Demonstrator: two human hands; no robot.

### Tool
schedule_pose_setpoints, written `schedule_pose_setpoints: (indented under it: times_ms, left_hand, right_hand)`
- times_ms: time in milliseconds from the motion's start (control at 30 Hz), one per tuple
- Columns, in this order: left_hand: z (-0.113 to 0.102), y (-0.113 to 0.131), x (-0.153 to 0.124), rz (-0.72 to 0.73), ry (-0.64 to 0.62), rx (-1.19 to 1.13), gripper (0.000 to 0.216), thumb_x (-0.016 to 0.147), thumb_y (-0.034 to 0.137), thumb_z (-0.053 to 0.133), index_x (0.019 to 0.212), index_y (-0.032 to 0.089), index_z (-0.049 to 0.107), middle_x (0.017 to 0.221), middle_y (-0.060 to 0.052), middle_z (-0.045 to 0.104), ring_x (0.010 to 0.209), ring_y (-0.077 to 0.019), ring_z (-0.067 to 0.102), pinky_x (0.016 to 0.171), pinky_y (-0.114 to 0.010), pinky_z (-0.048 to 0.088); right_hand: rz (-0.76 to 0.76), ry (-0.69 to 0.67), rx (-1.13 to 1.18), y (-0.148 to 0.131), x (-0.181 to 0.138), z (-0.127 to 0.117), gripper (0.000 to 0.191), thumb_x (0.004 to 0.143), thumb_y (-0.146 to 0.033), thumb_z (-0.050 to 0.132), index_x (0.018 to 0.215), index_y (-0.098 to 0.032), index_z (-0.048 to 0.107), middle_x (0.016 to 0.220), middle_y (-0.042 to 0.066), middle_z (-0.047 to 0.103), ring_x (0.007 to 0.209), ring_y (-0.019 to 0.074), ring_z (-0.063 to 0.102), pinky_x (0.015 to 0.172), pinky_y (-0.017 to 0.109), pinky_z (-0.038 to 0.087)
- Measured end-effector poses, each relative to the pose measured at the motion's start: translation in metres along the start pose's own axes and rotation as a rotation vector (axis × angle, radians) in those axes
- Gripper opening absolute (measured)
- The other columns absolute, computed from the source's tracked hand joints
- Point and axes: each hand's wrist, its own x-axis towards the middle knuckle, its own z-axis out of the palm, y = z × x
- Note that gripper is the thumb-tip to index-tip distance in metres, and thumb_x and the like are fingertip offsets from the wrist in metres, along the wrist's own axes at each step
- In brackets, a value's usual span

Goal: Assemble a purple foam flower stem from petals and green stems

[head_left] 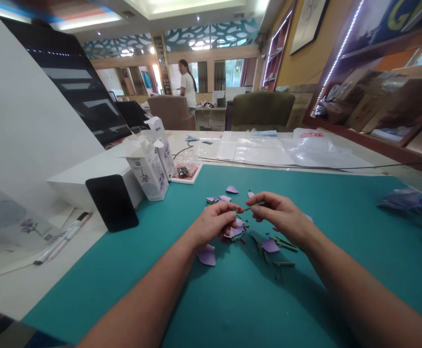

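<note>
— Hands?
— Left hand (214,223) pinched closed on one end of a thin green stem (254,206); right hand (281,216) gripping the other end between fingertips.
— Stem's position?
— Up between both hands, just above a teal cutting mat (88,285)! Purple petals (270,245) and short green stem pieces (283,264) scattered right below!

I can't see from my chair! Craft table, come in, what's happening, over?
Left hand, right hand: pinching thin green stem at fingertips. Purple paper petals, green stem pieces loose on teal mat by the hands.
</note>
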Motion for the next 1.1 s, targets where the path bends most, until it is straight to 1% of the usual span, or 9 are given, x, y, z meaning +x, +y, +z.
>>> schedule_pose_setpoints:
  times_ms: [167,333,467,600,700,867,1100]
  left_hand:
    - [0.000,0.000,0.000,0.010,0.004,-0.001,0.029,0.075,0.033,0.060,0.096,0.013,0.059,0.066,0.002,0.057,0.049,-0.0062,0.049,0.043,-0.018,0.035]
    - [0.000,0.001,0.000,0.022,0.009,0.034,0.029,0.075,0.032,0.059,0.096,0.013,0.060,0.066,0.002,0.057,0.049,-0.0059,0.047,0.046,-0.018,0.035]
    - [0.001,0.002,0.000,0.018,0.024,0.095,0.029,0.076,0.030,0.057,0.098,0.011,0.061,0.064,0.002,0.056,0.048,-0.0065,0.045,0.046,-0.019,0.034]
    - [0.003,0.004,-0.001,0.021,0.036,0.157,0.030,0.078,0.029,0.054,0.100,0.011,0.064,0.064,0.001,0.056,0.050,-0.0067,0.045,0.048,-0.020,0.035]
    - [0.004,0.004,-0.002,0.043,0.026,0.190,0.031,0.079,0.030,0.054,0.100,0.010,0.065,0.065,0.001,0.056,0.051,-0.0071,0.044,0.050,-0.020,0.036]
    - [0.007,0.005,-0.004,0.045,0.009,0.245,0.033,0.079,0.033,0.053,0.097,0.008,0.066,0.061,0.001,0.051,0.053,-0.0094,0.044,0.050,-0.021,0.037]
    - [0.008,0.006,-0.004,0.052,0.020,0.326,0.030,0.080,0.034,0.051,0.092,0.010,0.066,0.063,0.000,0.054,0.055,-0.0109,0.047,0.051,-0.022,0.038]
  right_hand:
    - [-0.034,0.049,0.051,0.004,0.002,0.002,0.026,0.069,-0.040,0.062,0.084,-0.018,0.062,0.064,0.000,0.059,0.058,0.0126,0.052,0.046,0.023,0.036]
    - [-0.061,0.110,0.033,0.009,0.004,0.003,0.027,0.071,-0.043,0.061,0.080,-0.017,0.062,0.057,-0.002,0.054,0.055,0.0125,0.050,0.046,0.024,0.035]
    - [-0.089,0.144,-0.079,0.008,0.002,0.003,0.028,0.075,-0.045,0.057,0.075,-0.018,0.061,0.054,-0.003,0.049,0.051,0.0114,0.045,0.046,0.024,0.034]
    - [-0.178,0.180,-0.243,0.008,0.000,0.005,0.031,0.083,-0.045,0.049,0.072,-0.019,0.061,0.054,-0.003,0.047,0.051,0.0117,0.042,0.048,0.024,0.032]
    - [-0.233,0.223,-0.296,0.010,-0.001,0.007,0.034,0.085,-0.046,0.046,0.069,-0.019,0.059,0.054,-0.003,0.046,0.052,0.0122,0.043,0.050,0.024,0.032]
    - [-0.243,0.264,-0.253,0.010,-0.001,0.012,0.038,0.086,-0.048,0.044,0.064,-0.020,0.055,0.050,-0.003,0.047,0.047,0.0115,0.042,0.048,0.024,0.034]
    - [-0.223,0.293,-0.215,0.007,-0.001,0.014,0.041,0.086,-0.049,0.044,0.058,-0.020,0.054,0.048,-0.002,0.048,0.044,0.0108,0.042,0.046,0.024,0.034]
